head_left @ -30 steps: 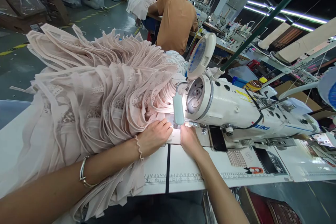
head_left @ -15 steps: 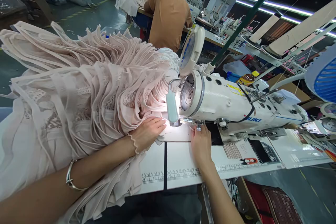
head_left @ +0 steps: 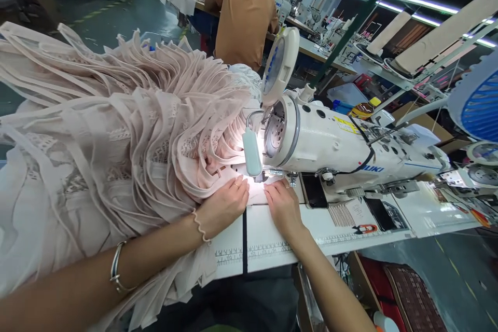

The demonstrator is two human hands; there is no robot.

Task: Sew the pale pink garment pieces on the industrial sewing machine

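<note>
- Pale pink garment pile [head_left: 155, 140]: left of both hands' fingertips, long axis running sideways, right end by the machine's head
- Sewing machine [head_left: 330, 140]: right of the pile
- Left hand [head_left: 223, 202]: nearer the pile, fingers together against its cloth; grip unclear
- Right hand [head_left: 283, 205]: below the machine's head, fingers bent, close together; cannot tell what they hold

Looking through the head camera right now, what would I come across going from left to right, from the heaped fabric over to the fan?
Pile of pale pink fabric → person's left hand → person's right hand → dark phone → red-handled snips → blue fan.
</note>
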